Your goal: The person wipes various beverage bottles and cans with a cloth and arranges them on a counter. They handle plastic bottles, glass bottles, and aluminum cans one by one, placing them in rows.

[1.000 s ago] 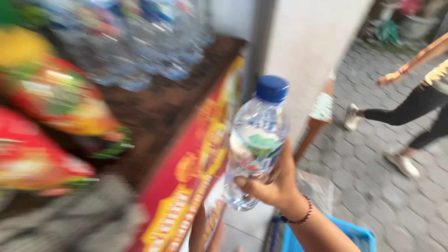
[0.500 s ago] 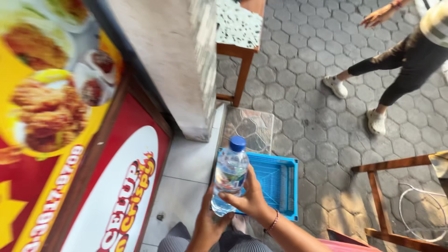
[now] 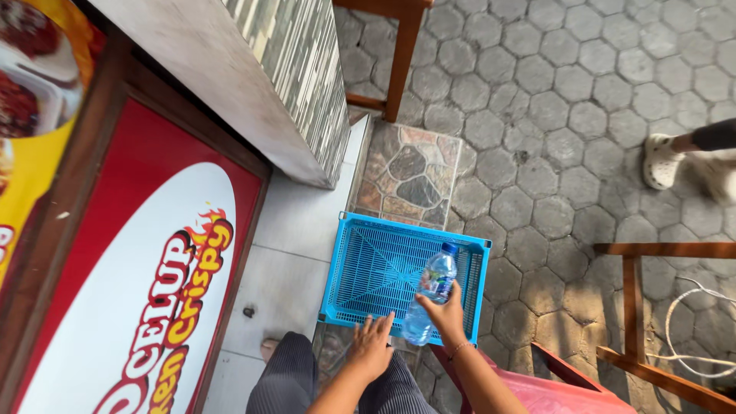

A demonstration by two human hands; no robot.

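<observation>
- Clear plastic water bottle with a blue cap (image 3: 432,291) stood a little tilted over the near right corner of the blue lattice-sided plastic crate (image 3: 411,230), cap pointing away from us.
- We could not tell whether its base touched the crate's floor or hung just above it.
- Our right hand (image 3: 447,318) was wrapped around the bottle's lower half, fingers closed on it in a firm grasp.
- Our left hand (image 3: 370,349) lay on the crate's near rim with fingers spread and loose, holding nothing, seemingly steadying the crate.
- We judged the step in hand to be setting the bottle into the otherwise empty crate; it was not yet let go.
- Finishing that would call for bringing the bottle upright on the mesh floor before loosening the grip, as a tilted bottle could roll.
- The crate sat on pale tiles beside a red and white counter banner (image 3: 153,268).
- A red plastic seat (image 3: 567,391) was just beside our right arm; grey hexagonal paving (image 3: 537,115) lay beyond, with another person's white shoe (image 3: 659,161) well apart.
</observation>
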